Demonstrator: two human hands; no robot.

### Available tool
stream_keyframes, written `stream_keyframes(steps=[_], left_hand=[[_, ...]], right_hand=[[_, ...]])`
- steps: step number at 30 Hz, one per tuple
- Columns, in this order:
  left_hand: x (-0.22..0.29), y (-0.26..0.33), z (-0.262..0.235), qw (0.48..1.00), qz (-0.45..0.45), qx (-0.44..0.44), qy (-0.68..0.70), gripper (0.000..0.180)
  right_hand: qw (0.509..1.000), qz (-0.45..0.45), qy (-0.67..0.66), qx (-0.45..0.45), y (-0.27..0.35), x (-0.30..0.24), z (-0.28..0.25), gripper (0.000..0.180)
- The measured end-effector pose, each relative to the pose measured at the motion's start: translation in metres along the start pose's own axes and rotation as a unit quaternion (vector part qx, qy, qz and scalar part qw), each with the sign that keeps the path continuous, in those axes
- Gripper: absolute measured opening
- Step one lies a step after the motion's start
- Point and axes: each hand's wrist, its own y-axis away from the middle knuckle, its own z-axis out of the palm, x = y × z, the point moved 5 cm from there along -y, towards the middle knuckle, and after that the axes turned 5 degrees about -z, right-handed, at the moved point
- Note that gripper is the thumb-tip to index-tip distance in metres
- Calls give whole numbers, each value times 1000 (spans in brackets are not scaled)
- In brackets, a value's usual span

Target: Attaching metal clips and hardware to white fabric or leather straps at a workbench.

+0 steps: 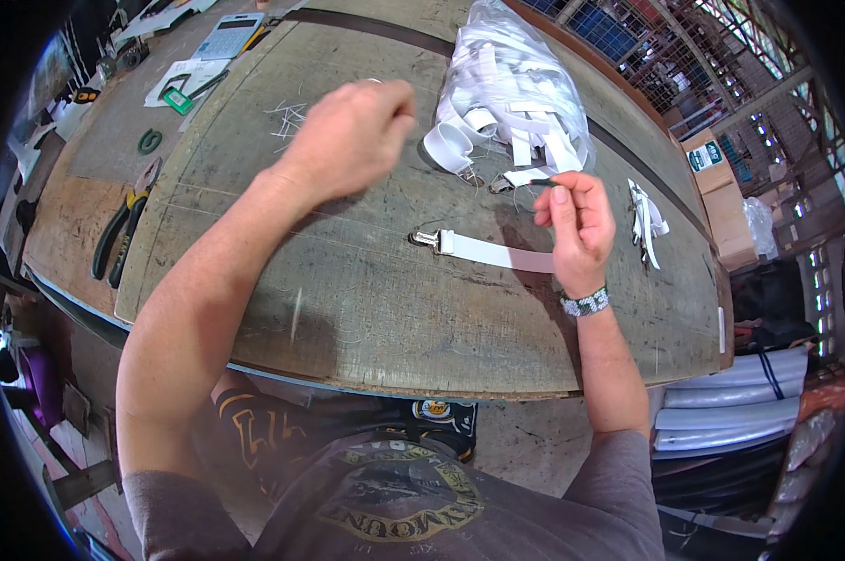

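My right hand point(577, 224) pinches the white strap point(497, 251), its clip at nine o'clock. My left hand point(352, 136) is clenched above the table point(366, 309); I cannot tell what it holds.

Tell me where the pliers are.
The pliers lie at the head view's left, on the workbench edge, beyond the person's left forearm.

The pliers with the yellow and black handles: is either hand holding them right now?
No, the pliers lie untouched at the left of the table, apart from the left hand and right hand.
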Motion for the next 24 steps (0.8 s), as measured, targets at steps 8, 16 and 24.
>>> stream_keyframes(steps=[8,16,24], left_hand=[[-26,-14,-31,993,-5,75,-93,12],[-53,-12,-53,993,-54,40,-100,15],[-59,2,-54,974,-123,34,-189,59]], right_hand=[[980,-43,67,184,-26,14,-90,13],[968,-31,167,185,-24,45,-91,15],[971,-27,167,171,-21,27,-88,14]])
